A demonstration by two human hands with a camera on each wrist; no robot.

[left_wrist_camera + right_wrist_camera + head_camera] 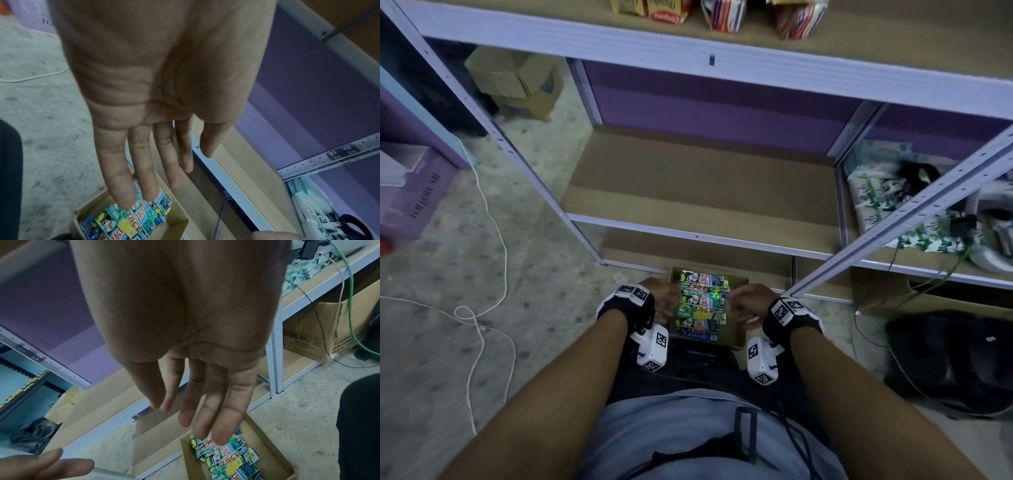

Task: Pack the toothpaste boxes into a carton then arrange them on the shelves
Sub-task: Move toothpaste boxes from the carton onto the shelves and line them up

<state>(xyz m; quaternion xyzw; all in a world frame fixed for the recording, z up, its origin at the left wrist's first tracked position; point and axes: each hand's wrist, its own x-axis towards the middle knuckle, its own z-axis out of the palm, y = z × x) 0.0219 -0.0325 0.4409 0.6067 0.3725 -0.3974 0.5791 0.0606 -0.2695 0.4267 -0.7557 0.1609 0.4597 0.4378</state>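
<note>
The left hand (148,91) hung with its four fingers (121,181) and thumb straight and slightly spread, holding nothing, above the left side of a small open brown cardboard carton (736,337). The right hand (193,331) hung the same way over the carton's right side, fingers (226,423) extended, palm bare, gripping nothing. Whether either hand touched the carton could not be told; from the wrist views both sat above it.

Inside the carton lay the green, white and red printed toothpaste boxes (701,301), packed side by side in one stack; about five faces showed in the head view, though blur kept the count uncertain. The carton stood on the speckled grey floor (441,342), just in front of the lowest level of a white metal shelf unit (688,236) with brown board decks.

Three decks were visible: the top one carried four blurred packets (719,13), the middle one beside the upright held patterned soft packs (876,192). One white cable (482,308) looped across the floor at left.
</note>
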